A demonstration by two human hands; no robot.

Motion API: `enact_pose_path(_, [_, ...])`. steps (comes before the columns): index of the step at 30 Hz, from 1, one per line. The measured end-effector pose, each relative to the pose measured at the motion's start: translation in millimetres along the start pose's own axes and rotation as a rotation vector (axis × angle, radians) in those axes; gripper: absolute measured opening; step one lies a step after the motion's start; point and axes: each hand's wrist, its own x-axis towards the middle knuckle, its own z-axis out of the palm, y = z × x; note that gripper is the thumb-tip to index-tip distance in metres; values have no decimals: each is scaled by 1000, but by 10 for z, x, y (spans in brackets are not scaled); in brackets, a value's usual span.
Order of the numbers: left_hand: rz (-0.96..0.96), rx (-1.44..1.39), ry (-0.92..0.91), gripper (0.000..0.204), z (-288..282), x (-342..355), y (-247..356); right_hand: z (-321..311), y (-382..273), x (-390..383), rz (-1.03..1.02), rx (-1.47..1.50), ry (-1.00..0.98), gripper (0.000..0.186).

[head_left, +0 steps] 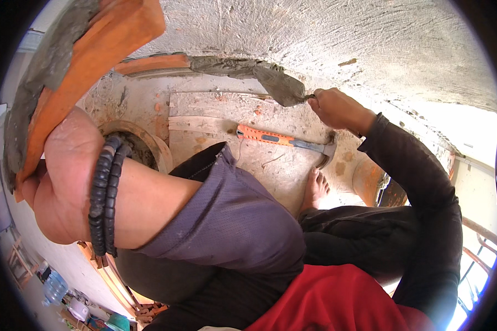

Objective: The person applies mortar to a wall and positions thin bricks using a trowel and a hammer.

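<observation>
My left hand (66, 171), with dark beaded bracelets at its wrist, grips a long orange clay tile (102, 52) raised close at the upper left. Thick grey mortar (49, 60) coats one side of that tile; most of my left fingers are hidden behind it. My right hand (341, 109) is closed around the handle of a trowel (281, 87). Grey mortar smears the trowel's blade, which lies against a mortar strip (221, 66) along the foot of the wall. Left of that strip, another orange tile (152, 64) sits against the wall.
A claw hammer (281, 139) with an orange handle lies on the dusty floor near my bare foot (316, 190). A round container (157, 146) of mortar stands beside my left forearm. More orange tiles (113, 276), a water bottle (55, 287) and an orange cylindrical object (367, 179) are around me.
</observation>
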Motion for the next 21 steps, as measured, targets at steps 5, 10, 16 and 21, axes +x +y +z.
enact_pose_path(5, [69, 34, -11, 16, -10, 0, -57, 80, 12, -12, -22, -46, -20, 39])
enact_pose_path(10, [85, 44, -17, 18, -6, -2, -76, -116, 14, -55, -65, -94, -68, 39])
enact_pose_path(16, [101, 68, -10, 21, -6, 3, -73, -141, 98, -115, -23, -105, -143, 43])
enact_pose_path(21, [42, 94, -49, 23, -35, 23, -59, -170, 151, -125, 14, -72, -92, 43])
